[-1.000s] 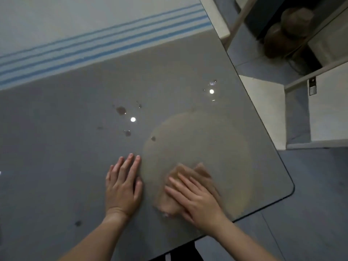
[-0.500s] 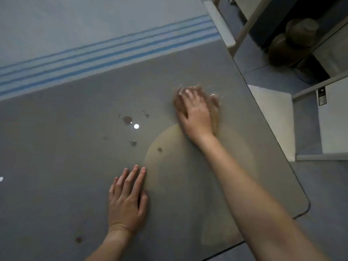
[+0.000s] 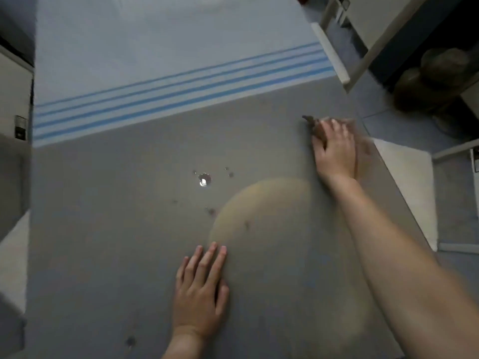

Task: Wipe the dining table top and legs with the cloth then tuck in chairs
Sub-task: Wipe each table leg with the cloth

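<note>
The grey glass table top (image 3: 116,242) fills most of the view. My right hand (image 3: 334,149) lies flat on a brown cloth (image 3: 312,124) near the table's right edge, arm stretched forward; most of the cloth is hidden under the hand. My left hand (image 3: 199,288) rests flat on the glass near the front, fingers straight and together. Small dark spots and droplets (image 3: 204,178) sit between the two hands. A pale chair (image 3: 407,182) stands at the table's right side, its seat out from under the top.
A white runner with blue stripes (image 3: 168,94) covers the far half of the table. A second chair's back (image 3: 334,58) stands at the far right. Brown rounded objects (image 3: 432,79) sit on the floor at right. Another chair seat (image 3: 13,263) shows at the left edge.
My right hand has swept the cloth from the near middle of the table up and out to the right edge. My left hand has stayed flat in place.
</note>
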Demonstrator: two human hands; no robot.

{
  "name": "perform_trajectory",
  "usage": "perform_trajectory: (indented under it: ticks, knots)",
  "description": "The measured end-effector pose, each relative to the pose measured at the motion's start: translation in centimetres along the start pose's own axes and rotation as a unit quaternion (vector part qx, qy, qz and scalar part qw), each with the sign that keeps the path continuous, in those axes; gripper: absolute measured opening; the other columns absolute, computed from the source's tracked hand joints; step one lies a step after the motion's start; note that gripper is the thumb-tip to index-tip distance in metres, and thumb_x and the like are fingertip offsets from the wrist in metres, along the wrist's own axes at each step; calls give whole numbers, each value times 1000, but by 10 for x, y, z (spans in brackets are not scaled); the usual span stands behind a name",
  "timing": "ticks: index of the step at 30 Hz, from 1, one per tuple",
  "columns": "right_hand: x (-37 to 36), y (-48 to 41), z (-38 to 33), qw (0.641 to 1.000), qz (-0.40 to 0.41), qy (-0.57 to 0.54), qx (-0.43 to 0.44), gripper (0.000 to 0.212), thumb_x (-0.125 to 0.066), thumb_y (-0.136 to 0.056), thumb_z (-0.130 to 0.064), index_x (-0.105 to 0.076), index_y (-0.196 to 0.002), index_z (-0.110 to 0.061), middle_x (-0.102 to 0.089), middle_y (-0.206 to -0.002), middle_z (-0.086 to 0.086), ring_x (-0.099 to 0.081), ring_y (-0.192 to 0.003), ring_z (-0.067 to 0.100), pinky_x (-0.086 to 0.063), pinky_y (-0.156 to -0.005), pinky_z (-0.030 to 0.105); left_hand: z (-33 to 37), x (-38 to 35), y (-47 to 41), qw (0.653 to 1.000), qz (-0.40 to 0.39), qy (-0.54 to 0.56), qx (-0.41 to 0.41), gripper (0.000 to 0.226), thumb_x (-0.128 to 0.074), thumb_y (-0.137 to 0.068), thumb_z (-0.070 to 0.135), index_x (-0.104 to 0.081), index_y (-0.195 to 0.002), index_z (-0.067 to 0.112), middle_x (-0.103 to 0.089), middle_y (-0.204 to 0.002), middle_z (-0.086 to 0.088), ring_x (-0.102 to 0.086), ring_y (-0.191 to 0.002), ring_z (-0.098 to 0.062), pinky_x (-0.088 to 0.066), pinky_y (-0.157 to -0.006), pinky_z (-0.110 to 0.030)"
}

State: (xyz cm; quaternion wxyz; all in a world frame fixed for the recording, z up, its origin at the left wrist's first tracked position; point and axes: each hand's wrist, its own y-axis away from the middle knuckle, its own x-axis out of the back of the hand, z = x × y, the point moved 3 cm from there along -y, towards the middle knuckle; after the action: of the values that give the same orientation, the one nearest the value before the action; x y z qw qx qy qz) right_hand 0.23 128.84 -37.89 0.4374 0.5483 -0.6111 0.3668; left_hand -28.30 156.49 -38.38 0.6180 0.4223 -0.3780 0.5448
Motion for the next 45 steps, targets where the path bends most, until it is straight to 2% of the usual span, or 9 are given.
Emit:
perform_trajectory:
  ticks: [4,9,17,23,27,33,37,42,45]
  knots:
    - [-43,42,-103,977,-71,-2,200,65,-28,-92,-51,-42,-144,-14,-35,-154,8,-26,-145,29,-11,-119,36,0,0,-2,1000,14,1,-3,61,-45,-78,34,-46,-138,23,-44,-145,2,-36,-135,-22,-28,-110,-45]
    - [-23,119,-46,883,-169,17,438,53,-38,-98,-45,-35,-148,-29,-26,-158,-6,-16,-148,15,-11,-121,34,-2,1,-2,1000,8,13,-9,65,-48,-75,36,-45,-139,26,-41,-147,6,-36,-135,-20,-24,-111,-40]
    - [-12,-85,-52,999,-15,1,33,61,-34,-93,-46,-38,-147,-17,-32,-155,9,-26,-143,30,-14,-119,38,-4,-3,-2,999,25,15,-14,65,-51,-71,36,-51,-135,26,-44,-145,5,-39,-134,-19,-31,-106,-43]
    - [-87,25,-205,947,-100,-23,304,51,-48,-96,-35,-43,-145,-20,-34,-155,5,-25,-145,27,-9,-119,34,-3,-2,-1,1000,12,7,-13,68,-52,-73,37,-43,-140,27,-40,-147,7,-36,-135,-19,-28,-108,-43]
    - [-65,155,-148,871,-187,-16,454,51,-44,-97,-40,-40,-146,-26,-32,-156,-3,-22,-147,18,-11,-121,33,-4,-6,1,1000,-3,3,-8,66,-51,-76,38,-41,-141,28,-39,-148,6,-38,-134,-21,-30,-108,-44]
    - [-2,47,-16,975,-87,22,201,59,-32,-93,-47,-45,-142,-19,-40,-151,9,-30,-142,27,-19,-119,44,-3,-4,1,1000,-15,3,4,68,-52,-78,38,-37,-144,29,-35,-151,8,-34,-138,-19,-27,-111,-44]
    - [-30,-29,-92,995,-35,11,88,70,-29,-84,-49,-42,-144,-15,-35,-153,12,-27,-142,33,-15,-118,41,-2,-3,1,1000,-21,2,9,67,-50,-80,38,-35,-144,29,-34,-151,8,-33,-139,-19,-26,-112,-44]
    - [-111,82,-270,923,-115,-11,367,50,-42,-95,-41,-48,-141,-22,-37,-153,6,-26,-145,28,-10,-119,36,-1,-3,0,1000,2,-10,7,60,-50,-82,35,-41,-141,29,-44,-146,5,-38,-135,-21,-25,-113,-41]
    - [-106,160,-246,835,-164,-29,524,47,-40,-96,-44,-50,-139,-27,-42,-151,1,-33,-142,24,-18,-119,37,0,-2,1,1000,9,-9,7,58,-51,-81,34,-44,-138,27,-51,-140,1,-42,-130,-23,-26,-112,-42]
